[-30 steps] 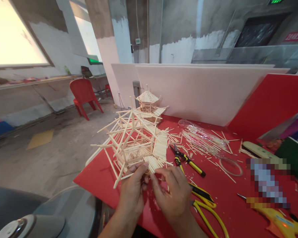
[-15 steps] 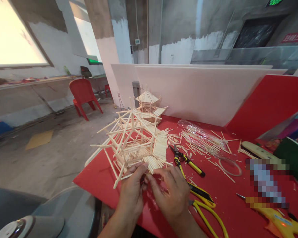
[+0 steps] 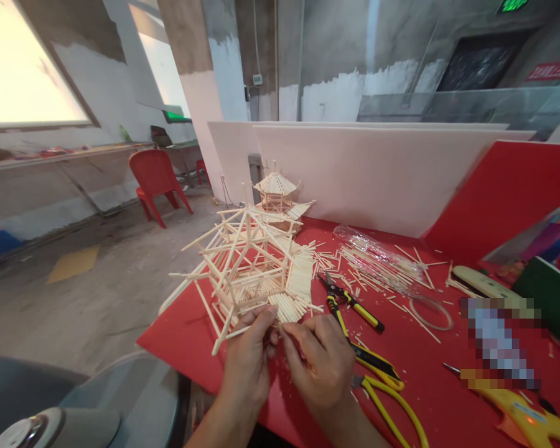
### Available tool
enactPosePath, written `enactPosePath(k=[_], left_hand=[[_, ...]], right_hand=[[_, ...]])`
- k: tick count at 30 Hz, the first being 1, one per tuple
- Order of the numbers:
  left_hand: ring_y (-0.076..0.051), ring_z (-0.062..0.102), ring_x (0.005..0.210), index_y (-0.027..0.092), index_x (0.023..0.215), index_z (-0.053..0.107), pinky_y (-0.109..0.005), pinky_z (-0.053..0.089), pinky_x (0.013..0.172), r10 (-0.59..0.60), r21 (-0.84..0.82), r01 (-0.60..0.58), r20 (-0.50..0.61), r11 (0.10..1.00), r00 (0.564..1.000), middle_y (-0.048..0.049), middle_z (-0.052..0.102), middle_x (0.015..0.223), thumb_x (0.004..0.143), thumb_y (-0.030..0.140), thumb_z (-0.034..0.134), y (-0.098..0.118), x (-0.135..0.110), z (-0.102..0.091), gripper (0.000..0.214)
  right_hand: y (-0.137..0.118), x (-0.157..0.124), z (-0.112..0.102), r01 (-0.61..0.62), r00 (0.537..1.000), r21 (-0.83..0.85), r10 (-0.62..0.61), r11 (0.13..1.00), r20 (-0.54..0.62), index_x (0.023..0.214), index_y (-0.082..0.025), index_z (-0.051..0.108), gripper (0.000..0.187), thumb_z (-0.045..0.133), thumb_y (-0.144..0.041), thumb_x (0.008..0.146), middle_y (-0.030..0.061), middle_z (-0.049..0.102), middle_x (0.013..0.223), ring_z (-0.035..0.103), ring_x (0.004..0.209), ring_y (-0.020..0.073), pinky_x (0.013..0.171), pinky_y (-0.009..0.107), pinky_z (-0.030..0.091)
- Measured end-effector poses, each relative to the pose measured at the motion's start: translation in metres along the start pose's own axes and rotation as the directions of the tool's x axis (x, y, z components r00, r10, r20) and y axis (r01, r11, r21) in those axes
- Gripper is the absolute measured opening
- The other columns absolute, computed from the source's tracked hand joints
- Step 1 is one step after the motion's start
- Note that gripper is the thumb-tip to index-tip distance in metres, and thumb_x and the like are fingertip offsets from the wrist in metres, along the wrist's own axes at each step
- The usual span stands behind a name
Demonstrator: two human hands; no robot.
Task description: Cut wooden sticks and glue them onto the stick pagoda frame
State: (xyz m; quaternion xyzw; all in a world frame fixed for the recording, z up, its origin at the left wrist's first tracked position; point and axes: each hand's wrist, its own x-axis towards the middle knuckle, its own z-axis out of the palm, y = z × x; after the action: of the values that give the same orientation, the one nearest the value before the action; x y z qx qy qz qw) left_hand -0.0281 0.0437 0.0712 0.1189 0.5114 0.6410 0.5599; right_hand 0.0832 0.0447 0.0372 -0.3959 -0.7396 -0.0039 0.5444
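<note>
A pavilion model [image 3: 247,261] built of thin wooden sticks stands at the left of the red tabletop, its frame open and one near roof panel partly laid with sticks. At its near edge my left hand [image 3: 249,354] is closed, thumb and fingers gripping around the lower beam. Close beside it, my right hand [image 3: 324,358] pinches at the same edge, fingertips nearly touching the left ones. Whatever lies between the right fingertips is too small and hidden to name. Just right of my right hand lie yellow-handled pliers [image 3: 396,404] and a black-and-yellow utility knife [image 3: 378,364].
Black-and-yellow cutters [image 3: 350,298] lie behind my right hand. Loose sticks [image 3: 378,264] and a plastic bag spread across the back. At right are a yellow glue gun [image 3: 518,407] and a tape ring [image 3: 432,313]. A finished-looking pavilion [image 3: 276,186] stands behind; a stool [image 3: 130,398] is at left.
My right fingertips have shifted slightly up and left, and its fingers curl in more tightly. The left hand and the model stay nearly in place.
</note>
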Motion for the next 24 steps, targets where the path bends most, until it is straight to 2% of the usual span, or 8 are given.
enactPosePath(k=[5, 9, 16, 24], left_hand=[[-0.006, 0.042, 0.042, 0.017, 0.070, 0.058, -0.015, 0.028, 0.039, 0.014, -0.007, -0.014, -0.045, 1.000, 0.999, 0.0067, 0.050, 0.046, 0.057, 0.032, 0.085, -0.0019, -0.0017, 0.0019, 0.034], [-0.006, 0.042, 0.041, 0.017, 0.072, 0.058, -0.014, 0.026, 0.038, 0.008, -0.014, -0.009, -0.066, 1.000, 0.998, 0.0070, 0.050, 0.046, 0.057, 0.029, 0.084, -0.0019, -0.0020, 0.0025, 0.032], [-0.005, 0.042, 0.040, 0.016, 0.071, 0.059, -0.015, 0.025, 0.037, 0.016, -0.015, -0.016, -0.044, 1.000, 0.999, 0.0067, 0.051, 0.045, 0.057, 0.026, 0.083, 0.0001, -0.0010, 0.0029, 0.030], [-0.005, 0.041, 0.040, 0.016, 0.070, 0.058, -0.015, 0.025, 0.037, 0.017, -0.006, -0.017, -0.036, 1.000, 0.999, 0.0065, 0.052, 0.047, 0.057, 0.025, 0.082, -0.0011, 0.0015, 0.0016, 0.028]], right_hand=[[-0.0008, -0.0023, -0.0007, 0.018, 1.000, -0.009, -0.018, 1.000, 0.022, 0.101, -0.017, 0.069, 0.016, 0.064, -0.013, 0.086, 0.0032, 0.059, 0.076, 0.049, 0.071, 0.0155, 0.064, 0.030, 0.038], [-0.0019, -0.0029, -0.0010, 0.020, 0.999, -0.025, -0.019, 1.000, 0.029, 0.103, -0.017, 0.068, 0.017, 0.062, -0.014, 0.088, 0.0031, 0.059, 0.076, 0.050, 0.071, 0.0157, 0.064, 0.030, 0.039], [-0.0043, 0.0014, -0.0021, 0.041, 0.999, -0.018, -0.041, 0.999, 0.021, 0.101, -0.016, 0.068, 0.015, 0.062, -0.013, 0.088, 0.0031, 0.058, 0.074, 0.050, 0.070, 0.0156, 0.063, 0.030, 0.039], [-0.0029, -0.0008, -0.0010, 0.002, 0.999, -0.006, -0.002, 1.000, 0.043, 0.099, -0.018, 0.069, 0.014, 0.060, -0.015, 0.089, 0.0024, 0.057, 0.073, 0.051, 0.070, 0.0154, 0.063, 0.030, 0.040]])
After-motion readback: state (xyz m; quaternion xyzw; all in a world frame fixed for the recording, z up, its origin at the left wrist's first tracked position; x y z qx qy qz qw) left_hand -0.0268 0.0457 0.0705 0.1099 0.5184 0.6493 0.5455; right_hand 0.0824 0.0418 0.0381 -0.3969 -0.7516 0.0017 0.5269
